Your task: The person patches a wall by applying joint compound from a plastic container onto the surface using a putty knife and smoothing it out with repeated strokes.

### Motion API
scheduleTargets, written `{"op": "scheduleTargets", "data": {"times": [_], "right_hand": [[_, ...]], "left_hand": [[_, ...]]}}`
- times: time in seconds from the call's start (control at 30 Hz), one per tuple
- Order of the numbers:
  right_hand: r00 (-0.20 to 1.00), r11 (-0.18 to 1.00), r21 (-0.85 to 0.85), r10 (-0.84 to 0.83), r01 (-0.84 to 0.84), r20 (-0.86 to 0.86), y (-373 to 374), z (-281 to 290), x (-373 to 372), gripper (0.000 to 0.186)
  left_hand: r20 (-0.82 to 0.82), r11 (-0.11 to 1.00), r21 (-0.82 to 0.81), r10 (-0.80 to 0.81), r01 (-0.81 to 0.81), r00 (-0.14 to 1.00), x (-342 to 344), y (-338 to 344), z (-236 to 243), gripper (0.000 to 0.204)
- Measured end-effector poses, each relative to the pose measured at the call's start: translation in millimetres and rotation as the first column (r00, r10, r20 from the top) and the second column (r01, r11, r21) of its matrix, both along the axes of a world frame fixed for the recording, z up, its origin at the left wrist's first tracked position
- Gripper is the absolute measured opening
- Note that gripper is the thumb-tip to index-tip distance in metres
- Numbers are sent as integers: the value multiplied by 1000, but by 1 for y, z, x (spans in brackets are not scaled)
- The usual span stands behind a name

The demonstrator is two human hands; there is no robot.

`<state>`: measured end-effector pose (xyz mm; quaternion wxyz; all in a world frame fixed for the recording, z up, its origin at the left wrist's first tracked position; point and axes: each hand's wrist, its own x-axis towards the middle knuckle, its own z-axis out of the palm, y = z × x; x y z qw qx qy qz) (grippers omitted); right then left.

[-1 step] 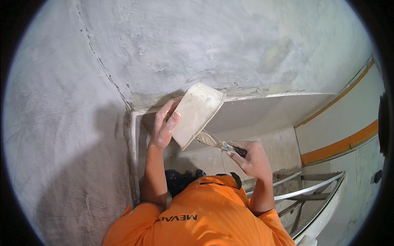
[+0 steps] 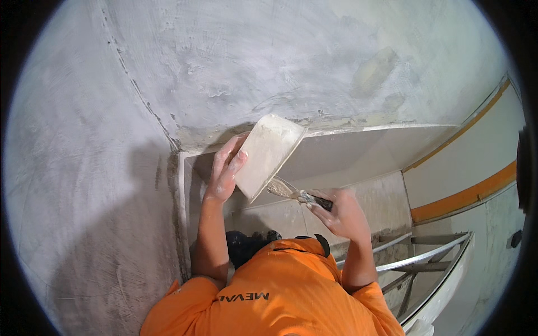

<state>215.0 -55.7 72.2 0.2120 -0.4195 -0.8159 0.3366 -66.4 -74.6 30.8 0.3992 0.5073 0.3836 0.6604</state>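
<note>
My left hand (image 2: 226,168) is closed on the side of a pale, plaster-smeared mud pan (image 2: 270,148), held tilted in front of the wall. The pan's inside is mostly hidden from this view. My right hand (image 2: 343,214) grips the dark handle of a putty knife (image 2: 286,189). Its blade carries pale filler and lies at the pan's lower right edge; whether it touches the rim I cannot tell. White residue coats the fingers of both hands.
Grey plastered walls (image 2: 252,61) meet at a rough corner seam on the left. Below their edge runs a smooth recessed panel (image 2: 347,157). An orange strip (image 2: 468,193) crosses the right wall. At lower right stands a metal frame (image 2: 423,260) with crossbars.
The putty knife and my right hand have shifted very slightly, the blade a little to the left. The mud pan and my left hand are almost unmoved.
</note>
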Motion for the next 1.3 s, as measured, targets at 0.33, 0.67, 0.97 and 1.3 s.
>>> {"op": "scheduleTargets", "data": {"times": [0.33, 0.67, 0.97, 1.3], "right_hand": [[930, 929, 90, 349, -360, 114, 33, 2, -20, 20], [890, 745, -532, 180, -402, -420, 75, -17, 4, 30], [426, 525, -478, -225, -705, -876, 59, -92, -10, 45], [575, 787, -521, -270, -330, -773, 64, -64, -26, 46]], "left_hand": [[-63, 931, -332, 137, -150, 989, 10, 19, -39, 56], [114, 810, -581, 174, -76, 978, 5, 20, -38, 49], [557, 910, -394, 123, 130, 821, 3, 19, -45, 60], [741, 969, -212, 73, 128, 668, 15, 12, -43, 53]]}}
